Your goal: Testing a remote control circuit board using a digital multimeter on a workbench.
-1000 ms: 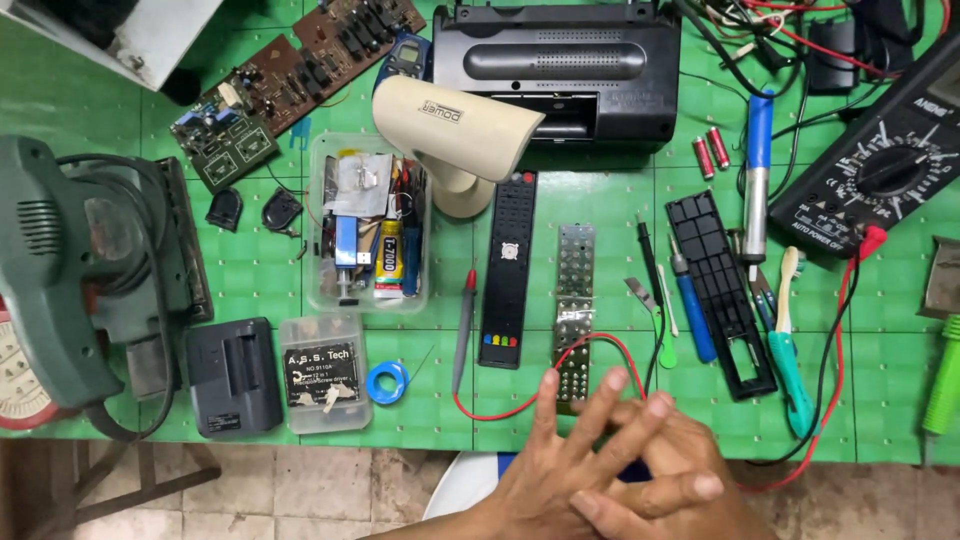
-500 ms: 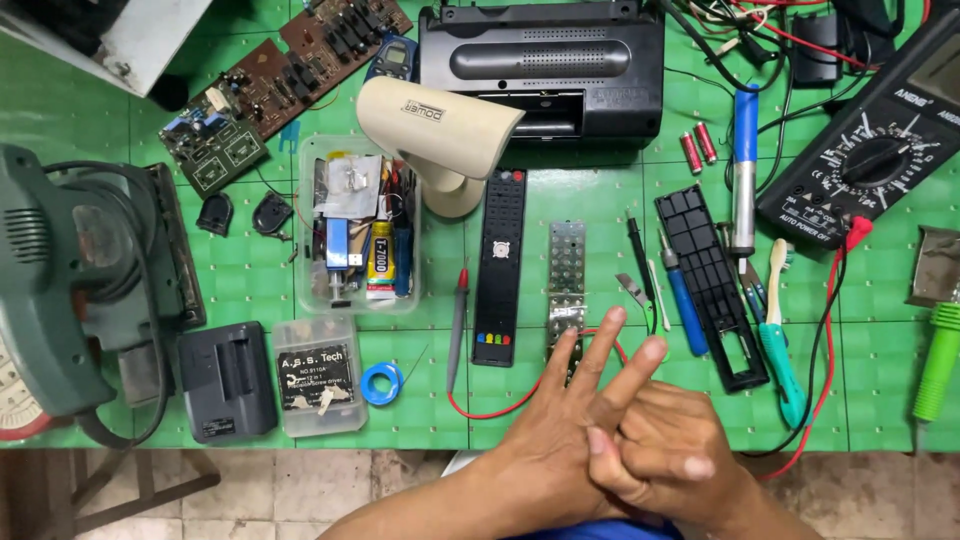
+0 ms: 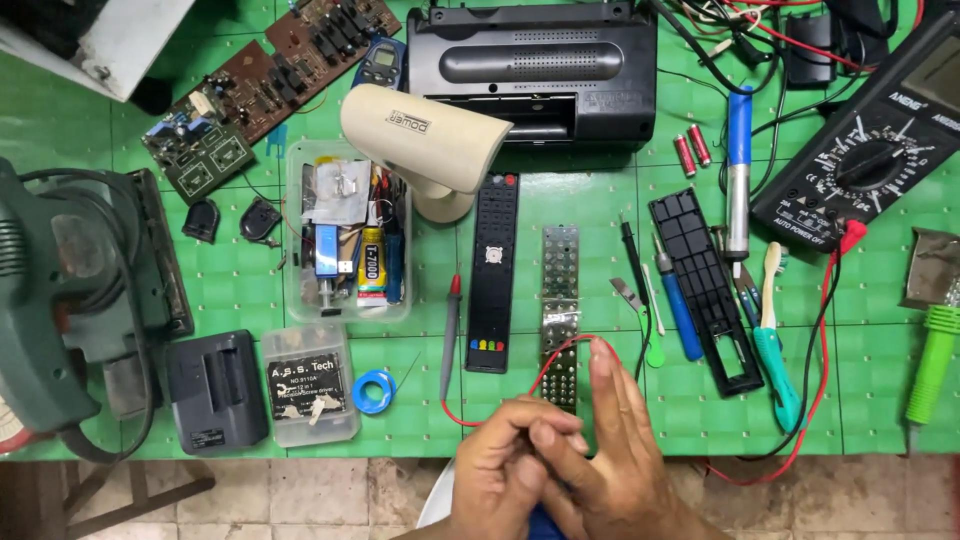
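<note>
The left hand [image 3: 510, 465] and right hand [image 3: 610, 455] press together, holding nothing (fingers interlaced), just below the silver keypad sheet [image 3: 560, 310] and red wire [image 3: 545, 375].

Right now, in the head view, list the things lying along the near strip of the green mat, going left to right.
Dark charger block → clear plastic parts box → blue solder roll → red-tipped probe → black remote front → button pad → black remote back shell → green brush handle.
</note>
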